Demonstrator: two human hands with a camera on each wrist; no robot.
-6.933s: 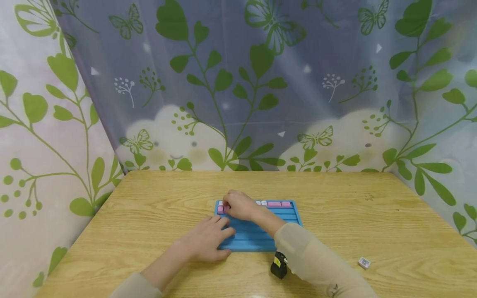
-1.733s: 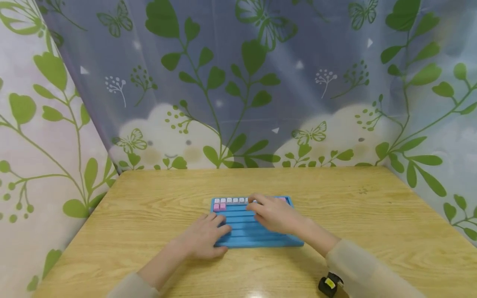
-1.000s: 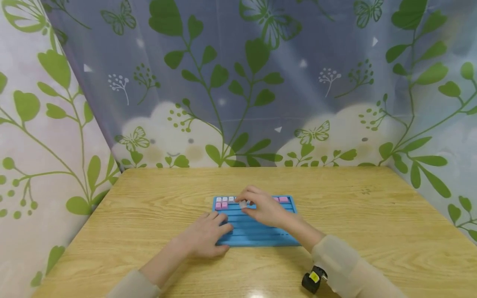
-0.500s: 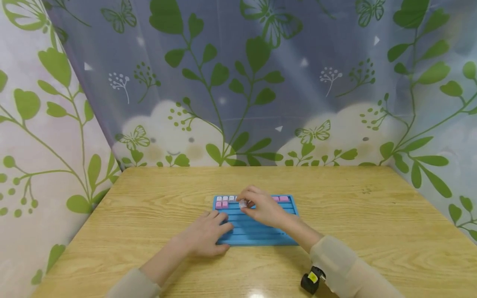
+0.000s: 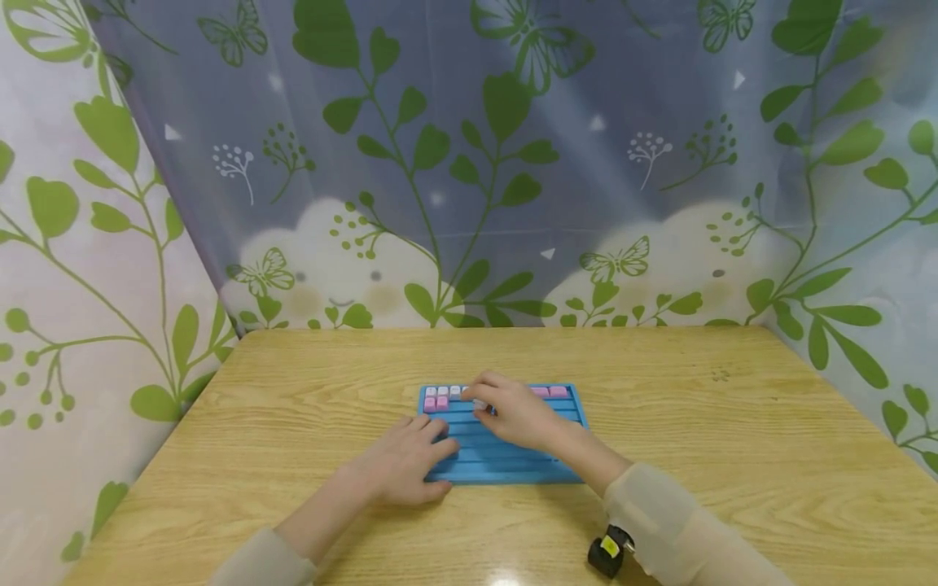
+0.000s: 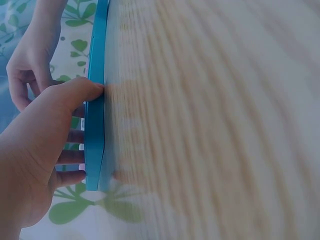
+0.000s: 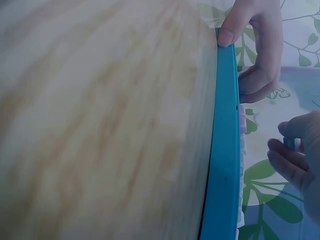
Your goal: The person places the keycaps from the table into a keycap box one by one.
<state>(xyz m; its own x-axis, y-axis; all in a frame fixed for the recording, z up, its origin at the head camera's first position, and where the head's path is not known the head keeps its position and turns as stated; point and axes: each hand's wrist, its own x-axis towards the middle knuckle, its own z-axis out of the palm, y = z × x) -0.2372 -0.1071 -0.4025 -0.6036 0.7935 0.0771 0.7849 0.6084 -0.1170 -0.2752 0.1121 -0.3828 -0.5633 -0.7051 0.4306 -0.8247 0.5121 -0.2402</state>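
A blue ridged keycap tray (image 5: 506, 467) lies flat on the table. My left hand (image 5: 410, 461) rests on its left end with fingers spread, and the thumb touches the near edge, as the left wrist view also shows. Over the back part of the tray, my right hand (image 5: 519, 413) pinches a small light keycap (image 7: 289, 143) between thumb and fingers. White keycaps (image 5: 443, 392) stand in the back row. Two pink keycaps (image 5: 436, 404) sit at the left of the second row. Part of the back row is hidden behind the right hand.
Wider pink keycaps (image 5: 550, 392) fill the right end of the tray's back row. A black wrist camera (image 5: 608, 551) hangs under the right sleeve, just above the wooden table (image 5: 308, 366). Behind the table hangs a leaf-patterned curtain (image 5: 469, 179).
The right hand has moved left along the tray since 1.7 s ago and has dipped slightly in the last half second. Two pink keycaps stand clear of it. The left hand stays in place.
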